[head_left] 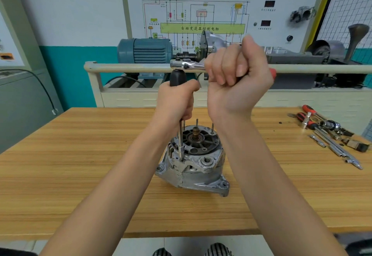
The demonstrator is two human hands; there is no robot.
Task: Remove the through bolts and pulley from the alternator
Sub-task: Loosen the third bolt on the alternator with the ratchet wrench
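I am looking down over my two bare forearms at a wooden workbench (60, 165). The alternator (193, 159) stands near the middle of the bench, its open end face turned up, with a brass-coloured shaft end at the centre. Three thin through bolts (212, 128) stick up from the far part of its rim.

My left hand (177, 101) is curled around the black handle of a driver (181, 135). The driver stands upright, and its thin metal shank runs straight down from my fist to the near left part of the alternator's rim, where its tip sits in a bolt recess.

My right hand (237, 74) is closed in a fist around the handle of a chrome ratchet (187, 64). The ratchet lies level, its head resting on the top of the driver's handle, and a bit of red grip shows past my fist on the right.

At the far right of the bench lies a loose spread of tools (330, 135): red-handled screwdrivers, sockets and extension bars. Behind the bench stand a blue-grey electric motor (145, 50) and a wiring-diagram board (201, 14).
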